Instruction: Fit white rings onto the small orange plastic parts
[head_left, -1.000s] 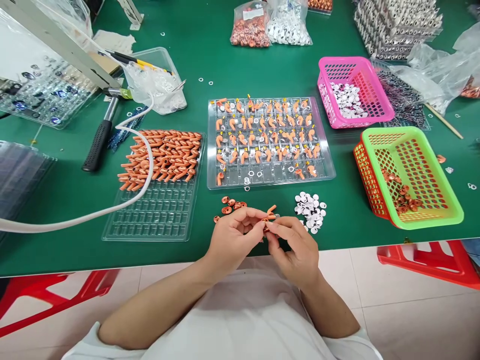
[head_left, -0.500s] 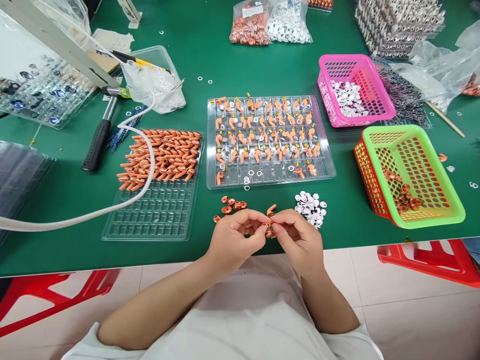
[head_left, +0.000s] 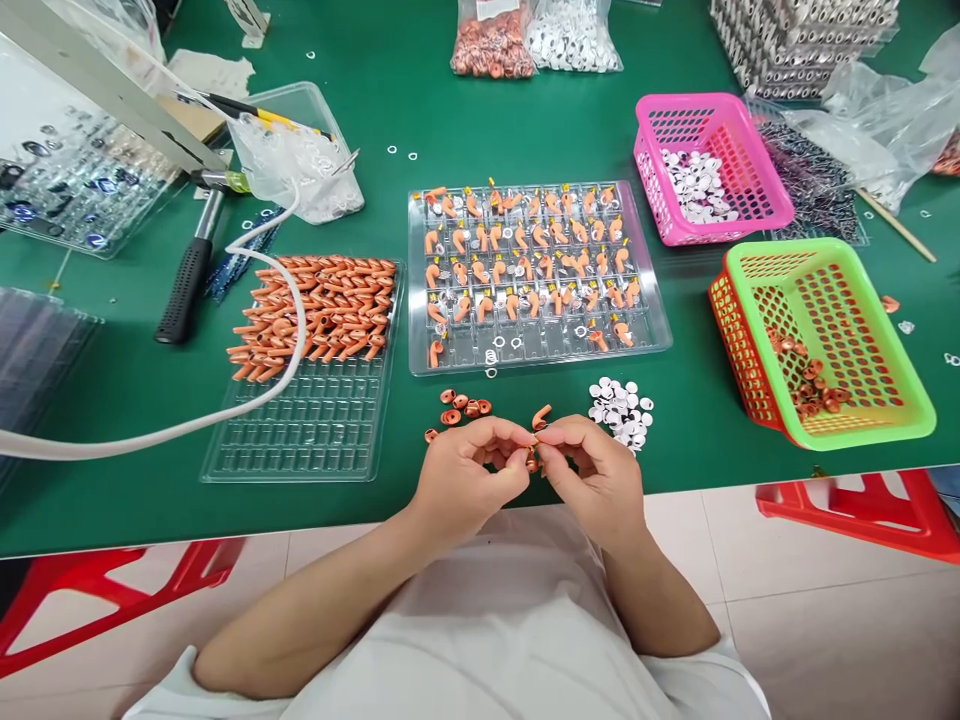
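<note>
My left hand [head_left: 472,475] and my right hand [head_left: 592,475] meet at the table's front edge, both closed in a pinch. Between the fingertips sits a small copper-coloured part [head_left: 532,461], mostly hidden by the fingers. Just beyond them lies a curved orange-copper piece [head_left: 541,416]. Loose copper cup-shaped pieces [head_left: 451,416] are scattered beyond my left hand, and a heap of small white discs [head_left: 621,408] lies beyond my right. Farther back, a clear compartment tray [head_left: 480,352] carries rows of curved orange pieces with yellow tips, plus a few white rings.
At left, another clear tray [head_left: 292,462] bears packed copper tubes; a white cable [head_left: 296,310] crosses it. A hammer [head_left: 186,285] lies farther left. On the right stand a pink basket [head_left: 757,205] of white discs and a green basket [head_left: 885,340] with copper pieces.
The hands stay together with the small part, their fingertips slightly shifted around it. The camera view has moved a little; the trays and baskets rest as before.
</note>
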